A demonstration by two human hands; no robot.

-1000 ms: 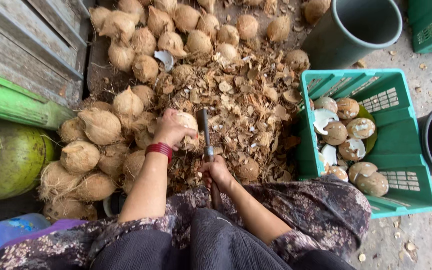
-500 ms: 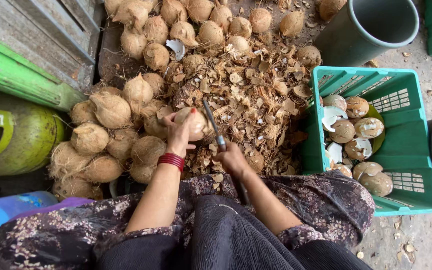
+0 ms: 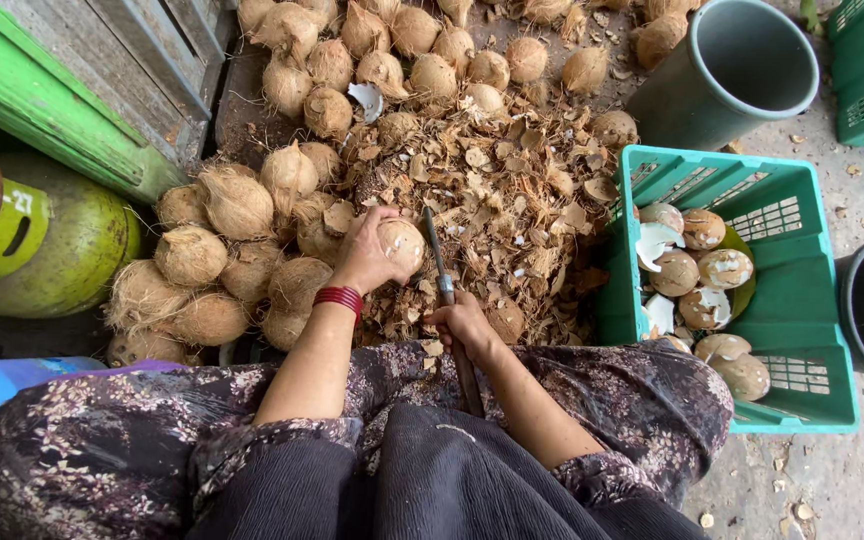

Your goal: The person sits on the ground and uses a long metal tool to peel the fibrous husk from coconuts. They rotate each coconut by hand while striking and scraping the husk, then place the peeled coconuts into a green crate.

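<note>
**Sharp blade close to fingers**

Here the left hand (image 3: 364,252) wraps its fingers around a round brown husked coconut (image 3: 399,246), held over the pile of brown shell chips (image 3: 512,190). The right hand (image 3: 464,322) grips tight a long metal knife with a dark handle (image 3: 439,270). The blade sits right beside the coconut. A slip on the hard shell could cut the holding fingers.

Ground (image 3: 852,200): bare concrete, littered with chips.
On it: heap of brown shell scraps (image 3: 512,190); husked coconuts (image 3: 242,240); turquoise crate (image 3: 802,400); grey bucket (image 3: 732,70).
Far left: green cylinder (image 3: 62,240), apparently lying sideways.
</note>
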